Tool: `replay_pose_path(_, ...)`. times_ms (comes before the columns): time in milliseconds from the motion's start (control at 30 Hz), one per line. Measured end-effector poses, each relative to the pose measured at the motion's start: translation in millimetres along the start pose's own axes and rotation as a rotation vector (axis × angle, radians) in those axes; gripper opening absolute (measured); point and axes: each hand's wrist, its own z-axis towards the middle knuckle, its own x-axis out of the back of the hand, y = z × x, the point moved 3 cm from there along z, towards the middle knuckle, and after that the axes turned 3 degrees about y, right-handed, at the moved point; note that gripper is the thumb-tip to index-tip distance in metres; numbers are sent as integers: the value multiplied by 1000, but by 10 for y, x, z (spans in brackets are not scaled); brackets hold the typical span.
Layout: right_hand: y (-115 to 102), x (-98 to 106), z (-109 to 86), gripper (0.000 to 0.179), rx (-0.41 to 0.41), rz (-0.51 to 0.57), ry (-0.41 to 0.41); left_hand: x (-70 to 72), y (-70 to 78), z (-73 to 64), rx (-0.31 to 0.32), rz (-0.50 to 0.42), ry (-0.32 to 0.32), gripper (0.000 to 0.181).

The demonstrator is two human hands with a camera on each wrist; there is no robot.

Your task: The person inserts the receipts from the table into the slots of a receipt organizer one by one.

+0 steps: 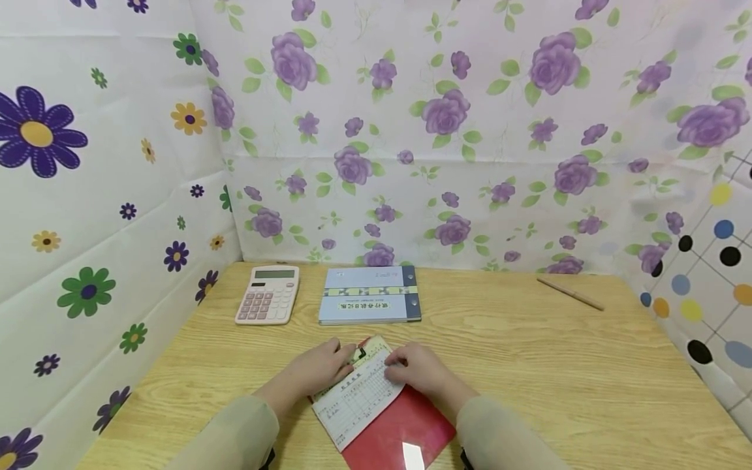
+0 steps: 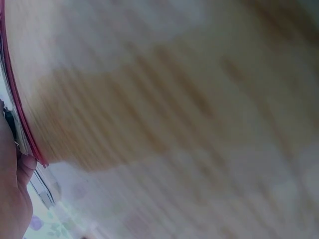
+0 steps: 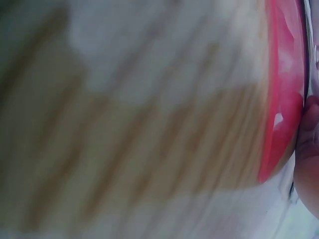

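A glossy red clip folder (image 1: 405, 427) lies tilted on the table in front of me, its black clip (image 1: 360, 354) at the far end. Across it rests a white slip of paper (image 1: 358, 405) printed with a grid, partly over a yellowish sheet (image 1: 380, 344). My left hand (image 1: 323, 367) rests by the clip, fingertips touching the papers. On the other side, my right hand (image 1: 424, 372) pinches the slip's right edge between thumb and bent fingers. Both wrist views show mostly blurred tabletop, with the folder's red edge (image 3: 273, 99) and parts of the hands at the side.
Behind the folder lies a blue account book (image 1: 370, 313), with a pink and white calculator (image 1: 267, 297) left of it. A thin brown stick-like pen or pencil (image 1: 570, 294) lies at the back right. Patterned cloth walls (image 1: 499, 196) enclose the wooden table (image 1: 529, 365).
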Motion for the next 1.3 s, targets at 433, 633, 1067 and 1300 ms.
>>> replay_pose_path(433,-89,-83,-34,38,31,-216,34,19,37,68,34,6,-81,41)
replay_pose_path(633,-105,-86,-57,40,35,-253,60,21,41,103,85,-59,-152,42)
replay_pose_path(1067,-125,-111,-6,40,4,-243,61,105,7,103,77,-85,-165,40)
replay_pose_path(1300,-106,-109,-13,41,38,-229,74,68,-21,107,76,-92,-154,40)
